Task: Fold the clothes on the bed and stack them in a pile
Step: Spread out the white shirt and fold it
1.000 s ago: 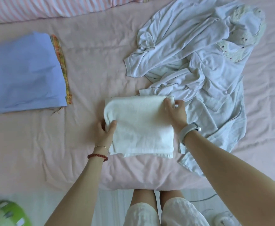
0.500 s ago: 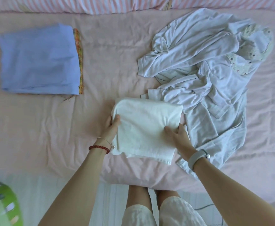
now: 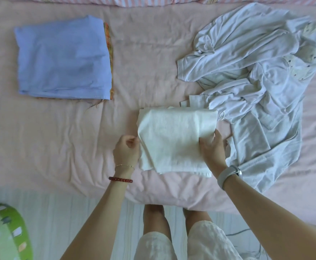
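Gripping a folded white cloth (image 3: pixel 174 139) from both sides, a person stands at the near edge of a bed (image 3: pixel 153 72) covered in a pink sheet. The left hand (image 3: pixel 126 150) has its fingers curled in, pinching the cloth's left edge about halfway down — the fingertips touch the fabric right at the fold. The right hand (image 3: pixel 212 150) holds the right edge, thumb lying on top of the cloth and the other fingers tucked beneath it (how far they reach under is hidden). The cloth sits near the middle of the bed's front edge, its lower hem showing several stacked layers; whether it rests fully on the sheet or is lifted a little, I cannot tell. Just to its right, touching its upper right corner, sprawls an unfolded heap of pale clothes (image 3: pixel 256 87), with a spotted cream piece (image 3: pixel 307 51) at the heap's far right. Well apart, at the upper left of the bed, lies the pile (image 3: pixel 63 59) — a folded blue piece on top, with a plaid edge (image 3: pixel 109 59) peeking out along its right side. Striped pillows (image 3: pixel 153 0) run along the far edge. A red bead bracelet (image 3: pixel 120 179) and a thin chain circle the left wrist; a grey band (image 3: pixel 226 174) wraps the right. A green round object (image 3: pixel 7 233) stands on the floor at lower left.
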The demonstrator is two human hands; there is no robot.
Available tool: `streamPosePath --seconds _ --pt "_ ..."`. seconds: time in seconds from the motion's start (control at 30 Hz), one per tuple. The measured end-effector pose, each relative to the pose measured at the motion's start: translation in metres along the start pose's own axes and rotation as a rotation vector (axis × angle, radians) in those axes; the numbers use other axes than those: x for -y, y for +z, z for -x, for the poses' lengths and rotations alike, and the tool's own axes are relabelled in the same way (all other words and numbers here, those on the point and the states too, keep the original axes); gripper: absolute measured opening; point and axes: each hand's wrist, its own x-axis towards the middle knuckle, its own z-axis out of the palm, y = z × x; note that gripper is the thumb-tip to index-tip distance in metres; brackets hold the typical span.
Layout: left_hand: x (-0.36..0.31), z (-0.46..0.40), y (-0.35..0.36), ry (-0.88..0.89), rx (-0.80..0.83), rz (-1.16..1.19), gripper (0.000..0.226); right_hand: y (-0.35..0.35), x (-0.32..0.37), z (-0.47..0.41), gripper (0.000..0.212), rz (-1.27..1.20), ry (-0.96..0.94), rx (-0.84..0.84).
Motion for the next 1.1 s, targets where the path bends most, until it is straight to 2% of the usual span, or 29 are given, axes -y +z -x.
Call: streamPosePath --seconds 0.07,0.13,0.23,0.3,0.37,0.47,0.53,0.6,0.73,0.87,1.0,1.1 --pt "0.007 0.014 0.006 -0.097 0.190 0.038 0.015 0.001 -0.004 0.008 0.041 0.006 -0.005 -0.010" --pt "0.013 0.026 0.012 -0.151 0.286 0.031 0.019 0.001 -0.009 0.014 0.043 0.013 0.025 0.005" --pt "0.013 0.030 0.020 -0.147 0.227 0.012 0.010 0.002 -0.013 0.018 0.038 -0.022 0.040 0.029" --pt "0.011 0.029 0.024 -0.185 0.182 0.086 0.007 0.002 -0.012 0.017 0.035 -0.030 0.049 0.038" --pt "0.009 0.029 0.027 -0.210 0.175 0.144 0.012 0.001 -0.011 0.015 0.026 -0.048 0.057 0.047" --pt "0.007 0.031 0.032 -0.147 0.181 0.029 0.031 0.002 -0.010 0.013 0.016 -0.074 0.069 0.052" --pt "0.006 0.033 0.036 -0.157 0.150 -0.032 0.040 0.002 -0.010 0.012 0.021 -0.020 0.063 0.053" --pt "0.007 0.031 0.036 -0.197 0.110 -0.005 0.040 0.001 -0.009 0.011 0.026 0.005 0.064 0.067" --pt "0.019 0.025 0.018 -0.250 0.181 0.204 0.019 -0.001 -0.010 0.006 0.034 0.058 0.055 0.099" --pt "0.030 0.019 -0.007 -0.189 0.250 0.258 0.007 0.001 -0.014 0.002 0.051 0.092 0.075 0.122" --pt "0.032 0.013 -0.023 -0.154 0.380 0.385 0.036 0.002 -0.017 0.000 0.059 0.134 0.072 0.121" --pt "0.030 0.014 -0.021 -0.206 0.334 0.394 0.034 0.002 -0.017 -0.001 0.060 0.140 0.090 0.121"
